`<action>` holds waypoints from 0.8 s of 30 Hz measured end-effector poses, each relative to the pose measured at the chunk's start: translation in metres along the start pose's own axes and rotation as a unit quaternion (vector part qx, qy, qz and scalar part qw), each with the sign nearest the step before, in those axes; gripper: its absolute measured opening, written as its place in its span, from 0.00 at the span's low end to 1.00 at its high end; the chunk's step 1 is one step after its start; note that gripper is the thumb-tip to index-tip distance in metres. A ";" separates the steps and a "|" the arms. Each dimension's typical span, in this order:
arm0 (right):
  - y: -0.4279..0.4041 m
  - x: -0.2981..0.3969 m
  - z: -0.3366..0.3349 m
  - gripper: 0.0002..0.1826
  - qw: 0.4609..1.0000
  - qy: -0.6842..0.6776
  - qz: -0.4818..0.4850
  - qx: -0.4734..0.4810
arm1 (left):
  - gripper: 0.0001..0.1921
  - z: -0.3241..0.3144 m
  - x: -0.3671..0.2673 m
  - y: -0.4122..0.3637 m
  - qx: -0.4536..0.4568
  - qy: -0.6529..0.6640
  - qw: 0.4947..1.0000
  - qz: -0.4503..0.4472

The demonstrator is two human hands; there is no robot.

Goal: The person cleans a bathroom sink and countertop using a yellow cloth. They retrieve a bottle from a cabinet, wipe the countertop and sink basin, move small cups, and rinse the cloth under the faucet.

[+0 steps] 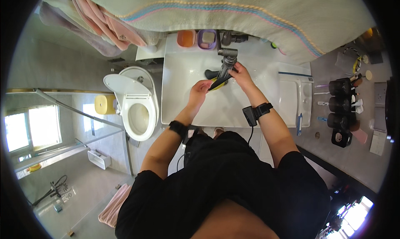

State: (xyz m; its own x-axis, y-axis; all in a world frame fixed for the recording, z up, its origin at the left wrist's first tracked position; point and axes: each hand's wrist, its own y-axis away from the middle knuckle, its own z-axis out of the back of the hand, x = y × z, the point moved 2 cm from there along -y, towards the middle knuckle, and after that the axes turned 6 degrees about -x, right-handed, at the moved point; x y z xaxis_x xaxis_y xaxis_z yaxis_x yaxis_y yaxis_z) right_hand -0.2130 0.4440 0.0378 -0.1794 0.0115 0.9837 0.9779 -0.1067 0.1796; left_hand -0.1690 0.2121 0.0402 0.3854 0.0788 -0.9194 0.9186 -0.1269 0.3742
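A long, flat black item (pixel 221 81) is stretched between my hands over the white sink basin (pixel 181 104). My left hand (pixel 200 91) pinches its lower left end, and my right hand (pixel 240 75) grips the upper right end. Water falls onto it in a spray from the grey faucet head (pixel 229 60) just above. Below the black item shows a yellow part (pixel 222 86); whether the two are joined I cannot tell. A dark rounded piece (pixel 211 74) lies behind, partly hidden by the spray.
An orange-pink soap box (pixel 186 39) and a purple one (pixel 207 39) stand at the basin's back edge. A washboard (pixel 289 96) is on the right, with a blue-handled brush (pixel 299 124). A toilet (pixel 153 114) stands left. A pale towel (pixel 234 18) hangs ahead.
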 end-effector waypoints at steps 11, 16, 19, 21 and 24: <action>-0.002 -0.005 -0.030 0.19 0.998 -0.002 0.010 -0.069 | 0.33 -0.055 0.009 -0.085 0.082 -0.343 0.926 -0.138; -0.001 -0.004 -0.022 0.17 0.985 -0.152 0.013 -0.077 | 0.21 -0.055 -0.007 -0.071 0.205 -0.158 0.966 -0.019; 0.004 0.003 -0.015 0.25 0.979 -0.195 -0.062 -0.017 | 0.19 -0.056 -0.015 -0.075 0.199 -0.119 0.973 0.008; 0.015 0.016 -0.009 0.25 0.992 0.086 0.066 -0.060 | 0.18 -0.053 -0.019 -0.081 0.176 -0.098 0.979 0.034; 0.029 0.034 -0.010 0.28 0.904 0.352 0.213 -0.116 | 0.16 -0.050 -0.026 -0.087 0.172 -0.107 0.978 0.043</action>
State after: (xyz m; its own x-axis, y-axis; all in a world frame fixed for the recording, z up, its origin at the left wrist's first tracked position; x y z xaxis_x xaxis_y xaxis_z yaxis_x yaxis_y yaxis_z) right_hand -0.1918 0.4313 0.0765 0.1053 -0.7066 0.6997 0.9402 -0.1585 -0.3015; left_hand -0.2545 0.2701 0.0374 0.3988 -0.1511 -0.9045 0.7855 -0.4527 0.4220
